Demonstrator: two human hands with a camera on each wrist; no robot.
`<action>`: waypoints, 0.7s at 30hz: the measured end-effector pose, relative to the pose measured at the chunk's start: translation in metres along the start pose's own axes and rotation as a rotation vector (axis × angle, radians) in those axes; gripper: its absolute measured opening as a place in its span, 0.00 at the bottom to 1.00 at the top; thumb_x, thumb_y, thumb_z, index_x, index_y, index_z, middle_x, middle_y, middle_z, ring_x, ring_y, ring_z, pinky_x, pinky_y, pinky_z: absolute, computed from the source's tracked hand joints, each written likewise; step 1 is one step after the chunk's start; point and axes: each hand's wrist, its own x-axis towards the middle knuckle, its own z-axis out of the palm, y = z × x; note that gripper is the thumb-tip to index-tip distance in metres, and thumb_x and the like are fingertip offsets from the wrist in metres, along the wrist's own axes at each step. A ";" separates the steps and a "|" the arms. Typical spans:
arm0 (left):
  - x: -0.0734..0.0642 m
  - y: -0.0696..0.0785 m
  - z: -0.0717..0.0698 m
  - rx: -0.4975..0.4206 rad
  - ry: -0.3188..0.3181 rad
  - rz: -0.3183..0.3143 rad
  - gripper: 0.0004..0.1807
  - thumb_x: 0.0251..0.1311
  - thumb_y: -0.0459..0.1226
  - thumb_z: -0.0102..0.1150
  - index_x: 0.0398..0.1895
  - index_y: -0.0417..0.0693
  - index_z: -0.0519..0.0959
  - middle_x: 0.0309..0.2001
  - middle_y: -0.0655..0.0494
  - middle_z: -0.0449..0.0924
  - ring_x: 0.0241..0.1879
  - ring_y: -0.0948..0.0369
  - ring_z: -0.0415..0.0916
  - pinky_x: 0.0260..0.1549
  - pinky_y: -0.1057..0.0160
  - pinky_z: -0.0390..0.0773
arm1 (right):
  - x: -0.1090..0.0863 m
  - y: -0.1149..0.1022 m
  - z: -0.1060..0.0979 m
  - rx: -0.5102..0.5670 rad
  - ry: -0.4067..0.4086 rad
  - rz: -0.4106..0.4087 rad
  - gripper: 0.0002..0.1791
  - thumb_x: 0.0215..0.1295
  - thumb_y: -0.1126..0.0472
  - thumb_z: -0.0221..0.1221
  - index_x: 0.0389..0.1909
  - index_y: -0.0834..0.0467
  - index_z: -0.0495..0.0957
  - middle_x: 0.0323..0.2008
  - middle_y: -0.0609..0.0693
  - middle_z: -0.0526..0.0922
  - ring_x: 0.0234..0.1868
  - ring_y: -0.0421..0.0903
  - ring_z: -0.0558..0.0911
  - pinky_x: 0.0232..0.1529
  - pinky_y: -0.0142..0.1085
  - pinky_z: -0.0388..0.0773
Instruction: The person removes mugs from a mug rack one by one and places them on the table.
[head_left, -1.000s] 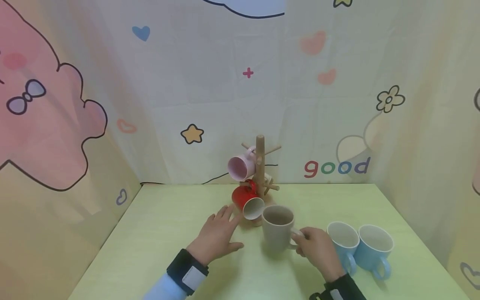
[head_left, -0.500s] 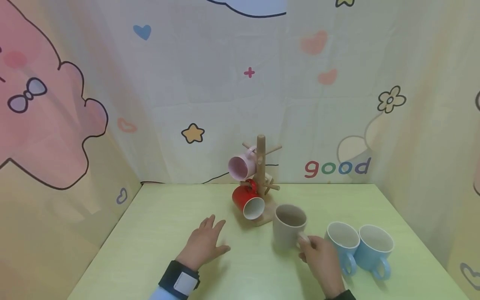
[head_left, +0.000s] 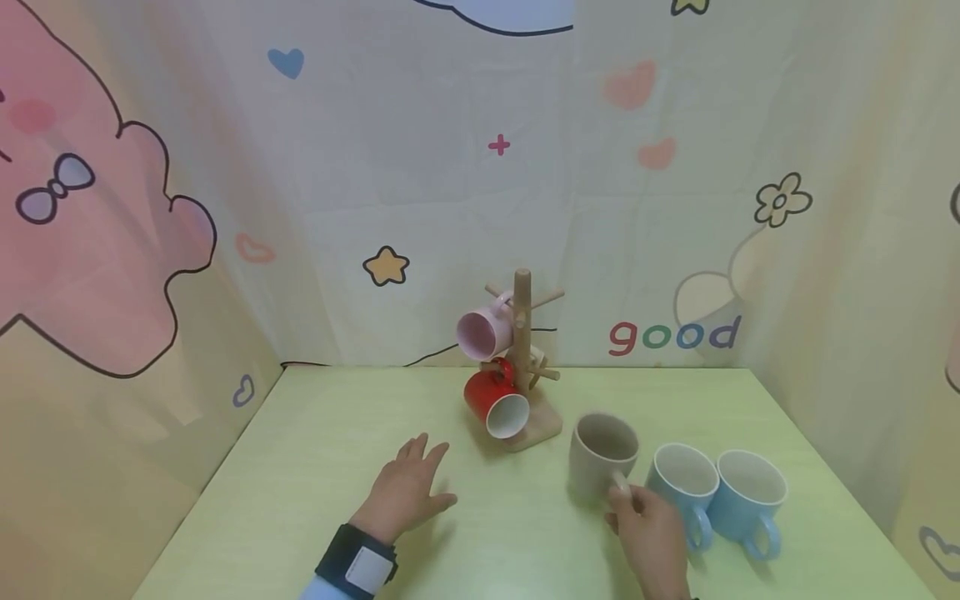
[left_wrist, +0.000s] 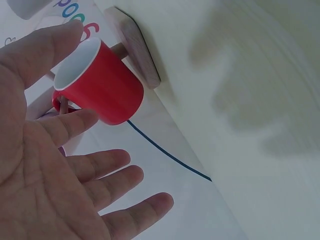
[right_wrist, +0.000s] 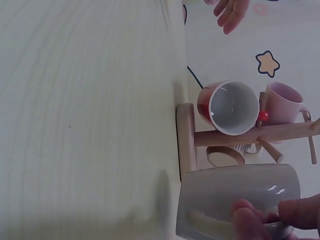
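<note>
By its handle, my right hand (head_left: pixel 651 537) pinches a grey mug (head_left: pixel 600 458), held upright with its mouth facing up, left of two light blue mugs. In the right wrist view the thumb and fingers close on the grey mug's (right_wrist: pixel 235 195) handle. My left hand (head_left: pixel 401 492) is held over the table's left half, fingers spread and holding nothing. Beyond it stands a wooden mug tree (head_left: pixel 522 333). A red mug (head_left: pixel 495 404) hangs from a low peg, and a pink mug (head_left: pixel 483 333) from a higher one. Another mug (right_wrist: pixel 225 156) hangs behind the post, mostly hidden.
Two light blue mugs (head_left: pixel 750 492) stand side by side at the right, handles toward me. Bare pegs (head_left: pixel 546 375) stick out on the mug tree's right side. A printed curtain (head_left: pixel 420 167) borders the pale green table (head_left: pixel 322 417) at the back and sides.
My right hand has carried the grey mug rightward, away from the mug tree. The left hand has drawn back from beside the red mug, down and to the left.
</note>
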 end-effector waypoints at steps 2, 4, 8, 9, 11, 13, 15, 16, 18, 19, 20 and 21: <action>0.000 0.000 0.000 -0.003 0.002 0.006 0.40 0.50 0.50 0.67 0.64 0.41 0.68 0.64 0.30 0.64 0.63 0.38 0.59 0.54 0.36 0.71 | -0.001 0.002 0.001 -0.005 0.005 0.005 0.21 0.67 0.57 0.54 0.49 0.72 0.78 0.35 0.65 0.87 0.30 0.48 0.83 0.27 0.34 0.72; -0.001 0.001 0.000 -0.005 0.002 0.009 0.40 0.50 0.50 0.67 0.64 0.41 0.68 0.64 0.30 0.64 0.63 0.37 0.59 0.54 0.36 0.71 | -0.001 0.005 0.002 -0.012 0.009 0.008 0.21 0.67 0.57 0.54 0.49 0.72 0.78 0.33 0.63 0.88 0.29 0.48 0.83 0.26 0.34 0.72; 0.000 0.001 0.002 -0.005 -0.002 0.010 0.40 0.50 0.51 0.67 0.65 0.41 0.68 0.64 0.30 0.64 0.63 0.38 0.59 0.54 0.36 0.71 | -0.002 0.011 0.003 -0.023 0.025 0.015 0.20 0.67 0.56 0.54 0.47 0.71 0.79 0.29 0.60 0.88 0.27 0.46 0.82 0.27 0.35 0.71; 0.000 0.001 0.002 -0.006 -0.003 0.009 0.40 0.50 0.51 0.67 0.65 0.41 0.68 0.64 0.30 0.64 0.63 0.38 0.59 0.54 0.36 0.70 | -0.002 0.012 0.004 -0.024 0.033 0.017 0.20 0.67 0.56 0.54 0.46 0.71 0.79 0.28 0.60 0.89 0.26 0.45 0.81 0.27 0.35 0.71; 0.000 0.001 0.003 -0.006 -0.005 0.007 0.40 0.50 0.50 0.67 0.65 0.41 0.68 0.64 0.30 0.64 0.63 0.38 0.59 0.54 0.36 0.70 | -0.003 0.014 0.004 -0.027 0.050 0.021 0.19 0.67 0.56 0.55 0.45 0.70 0.80 0.28 0.59 0.89 0.26 0.44 0.81 0.28 0.35 0.70; 0.000 0.002 0.003 -0.005 -0.010 0.006 0.40 0.50 0.51 0.67 0.65 0.41 0.68 0.64 0.30 0.64 0.63 0.38 0.59 0.54 0.36 0.70 | -0.004 0.016 0.005 -0.023 0.059 0.017 0.19 0.66 0.56 0.55 0.45 0.69 0.80 0.28 0.59 0.89 0.26 0.44 0.81 0.28 0.35 0.71; 0.000 0.002 0.003 -0.009 -0.015 0.004 0.40 0.50 0.51 0.67 0.65 0.41 0.68 0.64 0.29 0.64 0.63 0.37 0.58 0.54 0.36 0.70 | -0.005 0.017 0.006 -0.021 0.068 0.014 0.19 0.66 0.57 0.55 0.45 0.70 0.80 0.28 0.59 0.89 0.26 0.45 0.81 0.29 0.36 0.71; 0.000 0.003 0.003 -0.008 -0.017 0.005 0.40 0.50 0.51 0.67 0.65 0.41 0.68 0.64 0.29 0.63 0.63 0.37 0.59 0.54 0.36 0.70 | -0.006 0.018 0.006 -0.021 0.072 0.014 0.19 0.66 0.57 0.55 0.46 0.70 0.80 0.28 0.59 0.89 0.27 0.45 0.81 0.30 0.36 0.71; 0.000 0.003 0.003 -0.011 -0.016 0.009 0.40 0.50 0.51 0.67 0.65 0.41 0.68 0.64 0.29 0.64 0.63 0.37 0.59 0.54 0.36 0.70 | -0.007 0.020 0.007 -0.020 0.087 0.010 0.19 0.65 0.57 0.56 0.45 0.69 0.80 0.29 0.59 0.89 0.27 0.45 0.81 0.30 0.36 0.72; 0.000 0.003 0.003 -0.011 -0.015 0.011 0.40 0.50 0.50 0.67 0.65 0.41 0.68 0.64 0.29 0.64 0.63 0.37 0.59 0.54 0.36 0.71 | -0.008 0.021 0.007 -0.023 0.097 0.009 0.18 0.65 0.57 0.56 0.45 0.69 0.81 0.29 0.59 0.89 0.27 0.45 0.81 0.31 0.36 0.72; 0.000 0.003 0.003 -0.014 -0.013 0.013 0.40 0.50 0.50 0.67 0.64 0.40 0.68 0.64 0.29 0.64 0.63 0.37 0.59 0.54 0.36 0.71 | -0.008 0.022 0.008 -0.022 0.106 0.010 0.18 0.65 0.57 0.57 0.44 0.69 0.81 0.29 0.59 0.89 0.27 0.45 0.81 0.31 0.36 0.71; 0.000 0.003 0.003 -0.016 -0.012 0.014 0.40 0.50 0.50 0.67 0.64 0.40 0.68 0.64 0.29 0.64 0.63 0.37 0.59 0.54 0.36 0.71 | -0.009 0.022 0.008 -0.022 0.116 0.010 0.18 0.64 0.57 0.57 0.44 0.68 0.82 0.29 0.59 0.89 0.27 0.45 0.82 0.31 0.36 0.71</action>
